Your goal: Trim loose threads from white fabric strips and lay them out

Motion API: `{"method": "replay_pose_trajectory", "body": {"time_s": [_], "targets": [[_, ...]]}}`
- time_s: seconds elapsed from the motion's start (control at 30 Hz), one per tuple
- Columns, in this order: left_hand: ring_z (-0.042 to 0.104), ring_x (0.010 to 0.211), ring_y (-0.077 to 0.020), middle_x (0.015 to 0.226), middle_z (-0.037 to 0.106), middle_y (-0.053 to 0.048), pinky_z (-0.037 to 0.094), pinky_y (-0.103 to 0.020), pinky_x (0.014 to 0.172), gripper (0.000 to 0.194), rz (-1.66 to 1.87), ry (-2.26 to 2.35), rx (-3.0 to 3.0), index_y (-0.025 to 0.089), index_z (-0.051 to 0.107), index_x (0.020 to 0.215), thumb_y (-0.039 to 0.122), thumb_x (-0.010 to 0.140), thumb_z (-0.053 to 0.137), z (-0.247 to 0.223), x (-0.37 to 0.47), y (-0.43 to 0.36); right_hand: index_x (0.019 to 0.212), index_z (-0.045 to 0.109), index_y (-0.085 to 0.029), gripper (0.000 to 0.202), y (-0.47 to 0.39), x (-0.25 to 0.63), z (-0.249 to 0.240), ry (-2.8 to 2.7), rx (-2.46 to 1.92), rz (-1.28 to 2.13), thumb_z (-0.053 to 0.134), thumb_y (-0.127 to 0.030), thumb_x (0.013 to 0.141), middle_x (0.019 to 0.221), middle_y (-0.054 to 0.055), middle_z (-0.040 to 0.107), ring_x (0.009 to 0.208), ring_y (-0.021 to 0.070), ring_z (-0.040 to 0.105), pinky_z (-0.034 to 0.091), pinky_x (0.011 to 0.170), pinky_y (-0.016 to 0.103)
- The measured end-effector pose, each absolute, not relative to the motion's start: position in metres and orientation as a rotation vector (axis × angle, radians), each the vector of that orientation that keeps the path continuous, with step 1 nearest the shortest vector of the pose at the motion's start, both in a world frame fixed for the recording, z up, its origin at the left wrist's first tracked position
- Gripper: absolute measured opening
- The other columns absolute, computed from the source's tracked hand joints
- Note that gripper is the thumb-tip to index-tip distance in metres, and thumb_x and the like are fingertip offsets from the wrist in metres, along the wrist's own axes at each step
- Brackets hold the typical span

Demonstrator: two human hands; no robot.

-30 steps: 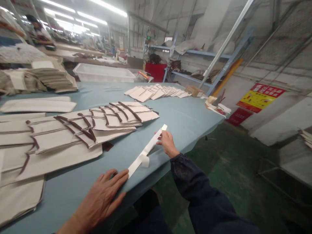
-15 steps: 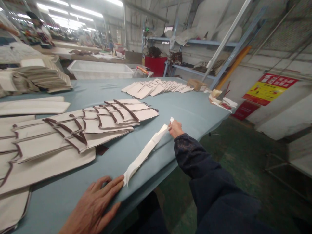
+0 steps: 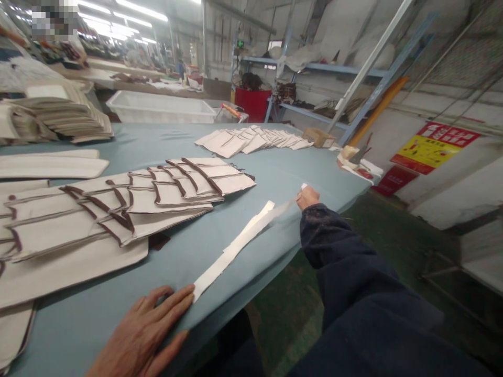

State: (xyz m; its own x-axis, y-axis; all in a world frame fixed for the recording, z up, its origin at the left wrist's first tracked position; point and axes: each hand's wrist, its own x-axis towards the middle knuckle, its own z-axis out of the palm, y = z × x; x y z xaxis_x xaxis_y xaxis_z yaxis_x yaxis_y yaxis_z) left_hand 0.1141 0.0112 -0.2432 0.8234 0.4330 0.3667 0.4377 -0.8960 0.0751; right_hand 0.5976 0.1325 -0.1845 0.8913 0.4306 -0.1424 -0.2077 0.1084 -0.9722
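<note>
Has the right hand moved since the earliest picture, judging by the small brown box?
Yes. The right hand has moved rightward and farther out over the table, ending up closer to the brown box.

The right hand [image 3: 308, 198] hides part of the thin strip [image 3: 283, 209] it pinches.

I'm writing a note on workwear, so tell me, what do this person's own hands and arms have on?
The right arm wears a loose, dark navy sleeve, creased along its length, ending in a gathered cuff at the wrist. The right hand and left hand are both gloveless. The left sleeve is out of view.
</note>
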Motion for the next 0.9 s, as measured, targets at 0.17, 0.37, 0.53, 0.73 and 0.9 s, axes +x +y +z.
{"method": "replay_pose_trajectory", "body": {"time_s": [0.17, 0.37, 0.53, 0.73, 0.9], "targets": [[0.074, 0.100, -0.0228, 0.118, 0.078, 0.000, 0.064, -0.031, 0.084, 0.031, -0.812, -0.929, -3.132, 0.035, 0.067, 0.128, 0.037, 0.099, 0.056, -0.228, 0.112, 0.016, 0.099, 0.062, -0.013, 0.023, 0.123, 0.580, -0.180, -0.138, -1.349, 0.576, 0.061, -0.036, 0.102, 0.078, -0.003, 0.058, 0.055, 0.0066, 0.051, 0.045, 0.048, 0.018], [0.074, 0.079, -0.0209, 0.099, 0.078, -0.001, 0.060, -0.026, 0.057, 0.030, -1.025, -1.295, -3.123, 0.029, 0.070, 0.111, 0.052, 0.097, 0.056, -0.176, 0.176, 0.041, 0.069, 0.042, -0.018, 0.035, 0.118, 0.560, -0.153, -0.172, -1.221, 0.648, 0.057, -0.024, 0.100, 0.056, -0.010, 0.033, 0.042, 0.0043, 0.029, 0.020, 0.038, 0.016], [0.071, 0.098, -0.0284, 0.121, 0.073, -0.013, 0.059, -0.041, 0.083, 0.039, -0.980, -1.146, -3.348, 0.019, 0.064, 0.123, 0.042, 0.093, 0.057, -0.168, 0.280, 0.078, 0.066, 0.028, -0.023, 0.036, 0.105, 0.554, -0.119, -0.230, -1.113, 0.675, 0.052, -0.018, 0.093, 0.051, -0.010, 0.027, 0.040, 0.0057, 0.025, 0.017, 0.037, 0.018], [0.059, 0.120, -0.0376, 0.130, 0.068, -0.018, 0.044, -0.048, 0.103, 0.052, -0.895, -1.191, -3.546, 0.016, 0.064, 0.123, 0.043, 0.078, 0.064, -0.187, 0.356, 0.102, 0.067, 0.025, -0.023, 0.034, 0.083, 0.546, -0.091, -0.277, -0.997, 0.738, 0.046, -0.013, 0.092, 0.050, -0.012, 0.025, 0.039, 0.0049, 0.023, 0.018, 0.038, 0.016], [0.051, 0.055, -0.0174, 0.058, 0.058, 0.000, 0.040, -0.030, 0.057, 0.038, -0.718, -1.273, -3.788, 0.022, 0.056, 0.067, 0.049, 0.091, 0.046, -0.183, 0.360, 0.094, 0.067, 0.028, -0.023, 0.033, 0.075, 0.543, -0.082, -0.269, -0.942, 0.757, 0.044, -0.012, 0.094, 0.049, -0.011, 0.026, 0.038, 0.0055, 0.024, 0.018, 0.037, 0.016]]}}
